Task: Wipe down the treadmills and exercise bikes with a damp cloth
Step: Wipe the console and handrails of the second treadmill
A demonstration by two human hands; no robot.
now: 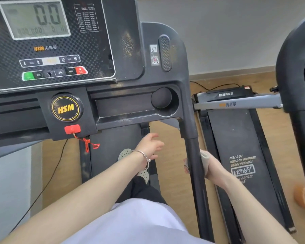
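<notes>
The right hand [214, 169] had its grip closed round the treadmill's right handrail [192, 148], with the beige cloth [205, 157] pressed between palm and rail. Its fingertips [186, 167] showed on the rail's inner side. The left hand [152, 147] hung above the belt [111, 143] with its grip loose, fingers spread and holding nothing, near the handrail without touching it. A thin bracelet [143, 154] circled that wrist. Above, the console [99, 50] showed 0.0 on its display [33, 19], and a red safety key [72, 129] with a red cord sat beneath the HSM badge [65, 108]. A second treadmill [239, 138] lay on the wooden floor [171, 173] to the right.
</notes>
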